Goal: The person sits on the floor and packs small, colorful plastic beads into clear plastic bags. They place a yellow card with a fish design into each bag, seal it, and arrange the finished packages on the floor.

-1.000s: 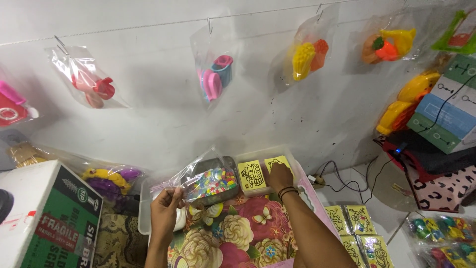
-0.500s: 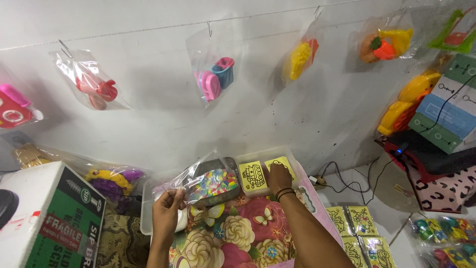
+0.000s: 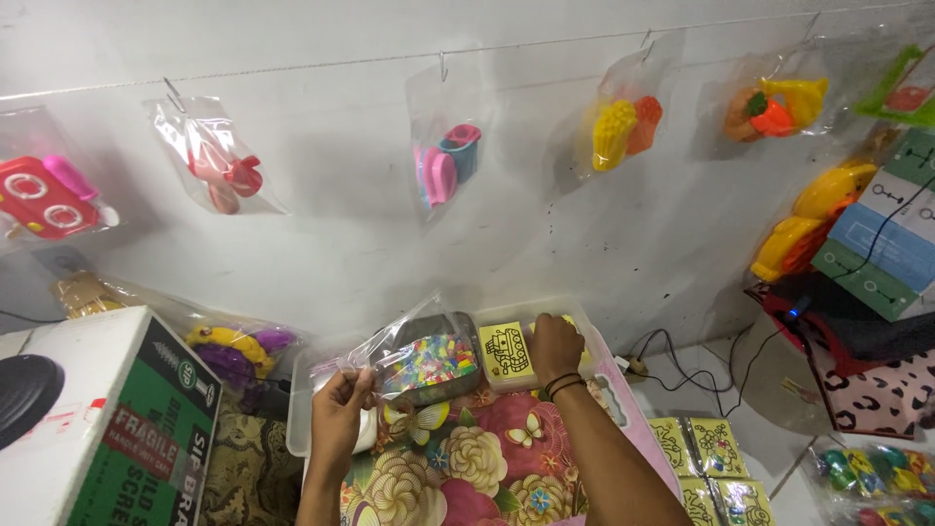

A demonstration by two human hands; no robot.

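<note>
L hand [image 3: 339, 417] is pinching clear bag [image 3: 421, 356] of coloured bits, now lifting it slightly higher over tub [image 3: 298, 429]. R hand [image 3: 555, 346] is staying flat on yellow cards [image 3: 508, 351], gripping nothing.

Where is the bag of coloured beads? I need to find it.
In the head view, the bag of coloured beads is at bottom centre, pinched by the left hand, just left of the yellow card by the right hand.

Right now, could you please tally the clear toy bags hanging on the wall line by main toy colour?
Red or pink toys: 3
Yellow and orange toys: 2
Green-edged bag, cut off at the frame: 1
Total: 6
</note>
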